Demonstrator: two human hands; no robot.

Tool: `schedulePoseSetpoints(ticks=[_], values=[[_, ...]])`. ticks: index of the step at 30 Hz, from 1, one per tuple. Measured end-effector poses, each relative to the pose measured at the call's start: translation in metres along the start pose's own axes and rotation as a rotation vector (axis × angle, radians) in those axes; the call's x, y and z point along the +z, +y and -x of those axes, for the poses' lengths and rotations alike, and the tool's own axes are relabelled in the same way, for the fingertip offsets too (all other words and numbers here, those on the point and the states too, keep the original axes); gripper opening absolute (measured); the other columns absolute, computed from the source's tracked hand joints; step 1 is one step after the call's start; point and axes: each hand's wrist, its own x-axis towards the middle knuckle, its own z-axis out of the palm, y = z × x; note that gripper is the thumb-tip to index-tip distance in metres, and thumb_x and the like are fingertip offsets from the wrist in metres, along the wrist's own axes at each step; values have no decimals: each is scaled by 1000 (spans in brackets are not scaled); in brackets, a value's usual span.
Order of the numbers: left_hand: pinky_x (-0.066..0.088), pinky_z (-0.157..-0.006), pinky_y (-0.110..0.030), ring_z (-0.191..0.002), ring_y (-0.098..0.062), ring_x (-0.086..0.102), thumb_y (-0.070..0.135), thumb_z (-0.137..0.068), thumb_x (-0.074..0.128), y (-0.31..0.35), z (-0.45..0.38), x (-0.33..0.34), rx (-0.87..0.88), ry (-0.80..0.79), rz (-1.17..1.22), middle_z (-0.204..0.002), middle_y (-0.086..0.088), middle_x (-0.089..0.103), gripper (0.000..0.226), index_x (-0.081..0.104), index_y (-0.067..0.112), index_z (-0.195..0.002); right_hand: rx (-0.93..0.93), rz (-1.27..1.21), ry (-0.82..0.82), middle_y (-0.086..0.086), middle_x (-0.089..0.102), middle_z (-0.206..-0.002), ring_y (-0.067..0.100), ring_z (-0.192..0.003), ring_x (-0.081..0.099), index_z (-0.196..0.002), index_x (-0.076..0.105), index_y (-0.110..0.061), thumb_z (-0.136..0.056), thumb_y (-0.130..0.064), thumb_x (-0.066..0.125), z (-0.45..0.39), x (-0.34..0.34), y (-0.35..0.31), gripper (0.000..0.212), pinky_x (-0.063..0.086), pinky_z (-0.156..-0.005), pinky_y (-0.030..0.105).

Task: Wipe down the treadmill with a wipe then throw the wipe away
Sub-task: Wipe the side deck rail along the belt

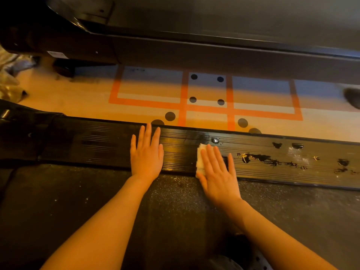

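The right hand (217, 172) lies flat, fingers straight, pressing the white wipe (200, 162) onto the treadmill's ribbed side rail (101, 145); the left hand (146, 152) rests open just left, holding nothing; best keep even pressure, sweeping right over the smears (259, 158).

The rail (272, 158) is running left to right beside the belt (175, 201), carrying a white wipe (199, 162) and both hands lying flat on it, the left hand (146, 154), the right hand (218, 172) over the wipe. Dark chipped patches (259, 157) are showing toward the rail's right end.
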Motion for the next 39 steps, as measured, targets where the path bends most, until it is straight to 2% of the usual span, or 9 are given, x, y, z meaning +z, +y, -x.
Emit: schedulePoseSetpoints(ticks=[3,9,12,16,20,23,27,34,39], values=[[8,-122,-48,-153,-26,7,36,-101,27,20,3,7,98,3,1,-165,-9,13,57,27,20,-156,12,-16,-33,6,3,-167,23,-154,-3,-160,4,-18,-104,-53,16,8,-2,19,67,-3,-120,50],[15,-121,-48,-152,-27,12,36,-101,28,25,4,16,91,25,-27,-164,-11,16,56,30,20,-155,1,-67,-77,4,-13,-165,25,-151,-16,-158,-8,-21,-100,-55,4,-22,-17,2,68,-17,-119,49],[11,-122,-47,-153,-25,5,38,-101,24,27,4,14,88,3,-59,-166,-8,10,58,23,22,-157,-53,-53,-106,3,-23,-161,23,-148,-24,-154,-17,-22,-93,-56,-6,-58,-26,-8,71,-17,-118,50],[10,-123,-47,-153,-24,3,39,-101,22,27,5,9,95,-7,-64,-166,-8,7,59,20,23,-157,-120,9,-138,3,-9,-166,23,-152,-12,-158,-9,-22,-94,-57,-7,-88,-34,-7,73,-11,-120,56],[13,-123,-49,-153,-24,4,39,-101,24,25,5,10,111,-3,-40,-166,-8,9,58,23,22,-157,-124,29,-155,4,2,-167,23,-154,-2,-158,-7,-21,-94,-60,-5,-81,-39,18,75,-11,-120,56],[15,-122,-50,-153,-25,6,39,-101,23,23,4,11,117,0,-32,-165,-9,12,58,26,21,-156,-58,6,-129,4,1,-167,22,-153,-6,-158,-6,-21,-91,-62,-8,-63,-38,50,79,-16,-119,51],[13,-123,-49,-153,-25,4,41,-100,18,25,5,10,113,-5,-54,-166,-8,8,60,20,23,-157,-10,29,-132,4,-17,-164,22,-149,-22,-154,-15,-19,-93,-59,-8,-51,-35,66,73,-24,-116,43],[17,-121,-51,-152,-27,10,39,-101,23,25,5,15,101,19,-62,-165,-10,13,58,23,21,-156,-19,-36,-147,6,-32,-158,25,-144,-33,-151,-25,-16,-103,-51,4,-40,-29,11,66,-23,-115,48],[21,-118,-53,-151,-30,17,35,-101,35,24,4,17,114,41,-30,-163,-13,21,56,31,18,-154,-43,-45,-73,9,-11,-164,28,-151,-14,-157,-5,-13,-103,-50,12,-28,-13,-21,67,-14,-118,52]])
